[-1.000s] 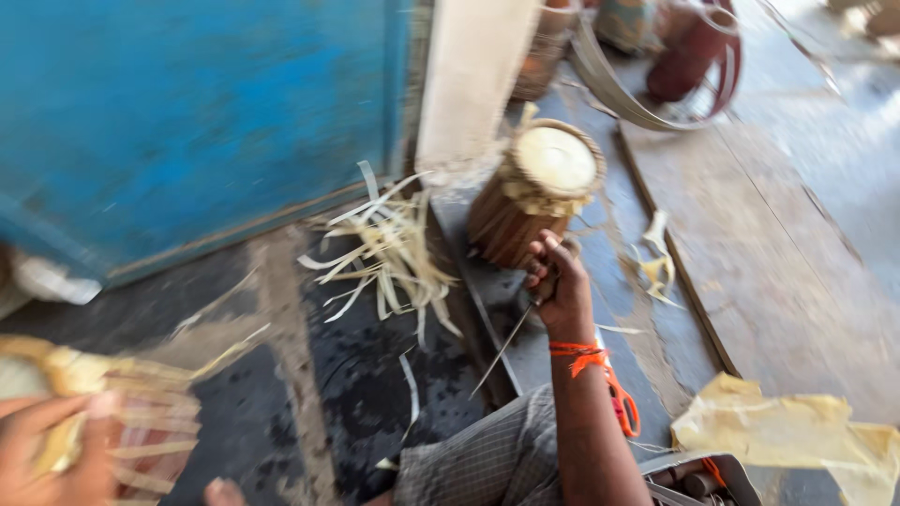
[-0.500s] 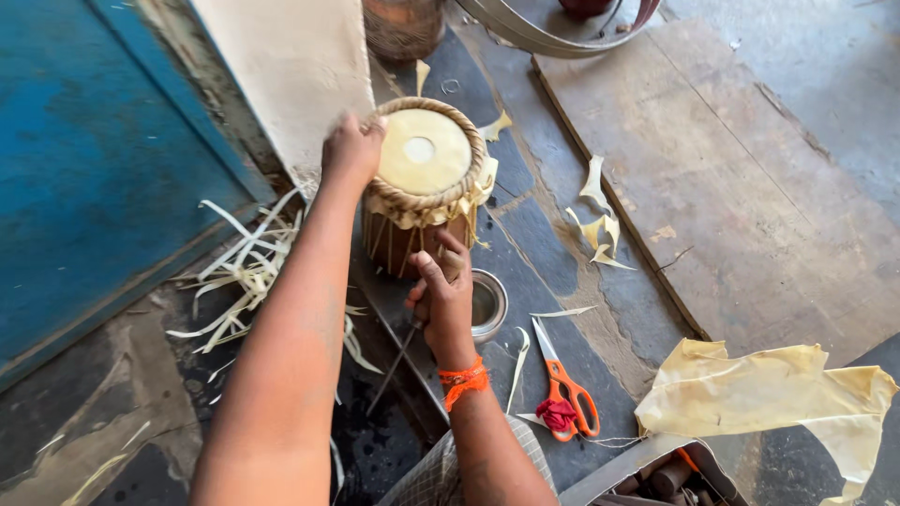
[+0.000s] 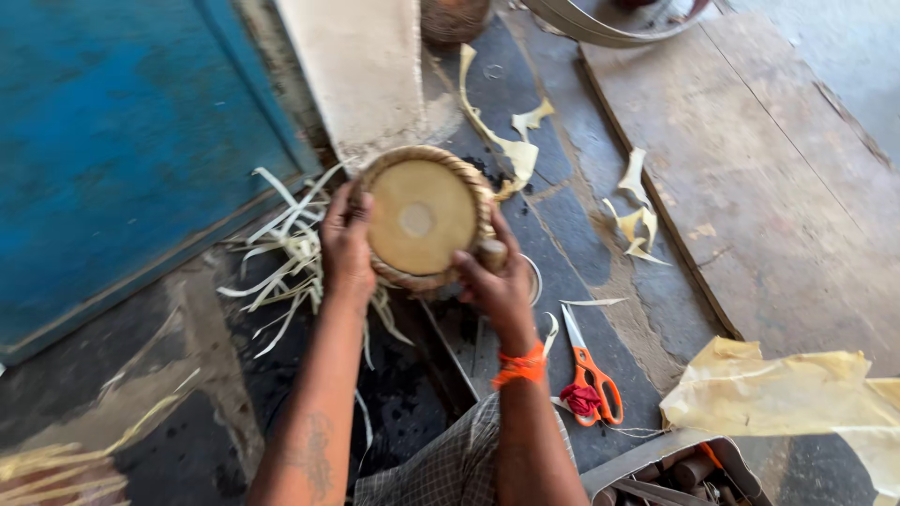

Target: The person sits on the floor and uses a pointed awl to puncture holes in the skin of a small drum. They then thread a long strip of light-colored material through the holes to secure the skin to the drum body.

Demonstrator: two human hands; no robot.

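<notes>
Holding: both hands grip a small drum [image 3: 422, 217]
Drum: round, tan top, rope rim
Left hand [image 3: 347, 245]: fingers wrapped on drum's side
Right hand [image 3: 495, 281]: fingers wrapped on drum's other side
Scissors [image 3: 589, 370]: orange, right of drum

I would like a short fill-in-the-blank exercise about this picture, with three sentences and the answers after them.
1. Both hands, the left hand and the right hand, grip the small ____ between them.
2. The scissors on the floor have ____ handles.
3. The right wrist wears an orange ____.

Answers: drum; orange; band
</notes>
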